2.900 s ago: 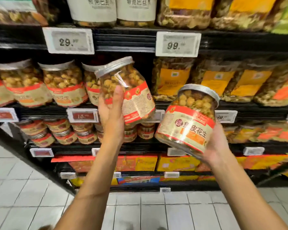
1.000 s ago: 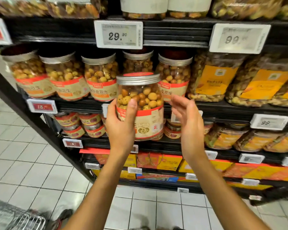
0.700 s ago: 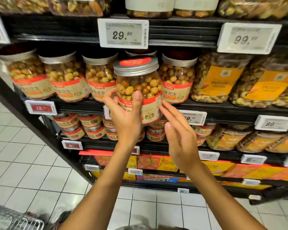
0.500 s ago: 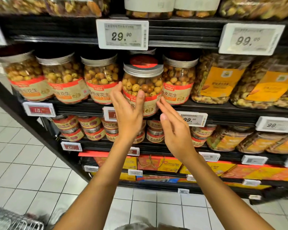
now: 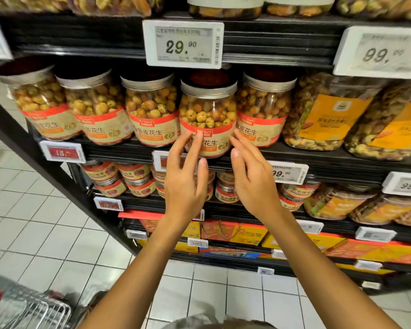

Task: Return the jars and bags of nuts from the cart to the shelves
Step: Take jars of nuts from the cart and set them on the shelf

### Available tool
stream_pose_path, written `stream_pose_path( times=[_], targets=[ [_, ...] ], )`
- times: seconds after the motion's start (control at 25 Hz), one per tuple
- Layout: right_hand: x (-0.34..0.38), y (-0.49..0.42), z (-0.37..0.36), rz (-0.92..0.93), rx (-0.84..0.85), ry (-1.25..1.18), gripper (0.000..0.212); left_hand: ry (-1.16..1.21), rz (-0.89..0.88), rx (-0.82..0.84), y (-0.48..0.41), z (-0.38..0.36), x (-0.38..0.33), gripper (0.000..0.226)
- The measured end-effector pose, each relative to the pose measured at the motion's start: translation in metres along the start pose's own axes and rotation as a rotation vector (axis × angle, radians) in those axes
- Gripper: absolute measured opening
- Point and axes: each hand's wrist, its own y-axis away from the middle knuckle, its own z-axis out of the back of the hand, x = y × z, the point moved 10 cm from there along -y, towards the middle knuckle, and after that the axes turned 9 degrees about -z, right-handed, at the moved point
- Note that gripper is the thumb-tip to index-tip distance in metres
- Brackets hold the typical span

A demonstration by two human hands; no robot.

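While on the shelf [image 5: 330, 160], jar [image 5: 208, 110] upright, label [image 5: 215, 141] outward.

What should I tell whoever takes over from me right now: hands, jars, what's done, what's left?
Left hand: open, fingertips on the front label of the peanut jar, fourth from the left.
Right hand: open, fingers at that jar's right side; contact unclear.
The jar stands upright on the shelf, seemingly a little forward of its row.
Done: this jar shelved.
Left: nudge it flush, then check the cart, lower left; contents not visible.
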Motion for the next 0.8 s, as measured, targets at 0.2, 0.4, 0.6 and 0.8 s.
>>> stream_pose_path(
  times=[0.2, 0.4, 0.6, 0.8],
  targets=[
    [-0.01, -0.021, -0.008, -0.15, 0.131, -0.003, 0.045, -0.014, 0.059, 0.083, -0.011, -0.01, 0.008, 0.043],
    [0.012, -0.007, 0.016, 0.033, -0.079, -0.057, 0.034, -0.033, 0.235, -0.084, -0.002, 0.027, 0.015, 0.035],
    [0.031, 0.033, -0.062, 0.177, 0.252, -0.279, 0.036, -0.125, 0.577, -0.346, 0.088, 0.102, 0.028, 0.022],
    [0.063, 0.126, -0.196, 0.099, 0.74, -0.325, 0.024, -0.1, 0.981, -0.543, 0.218, 0.211, 0.03, 0.014]
  ],
)
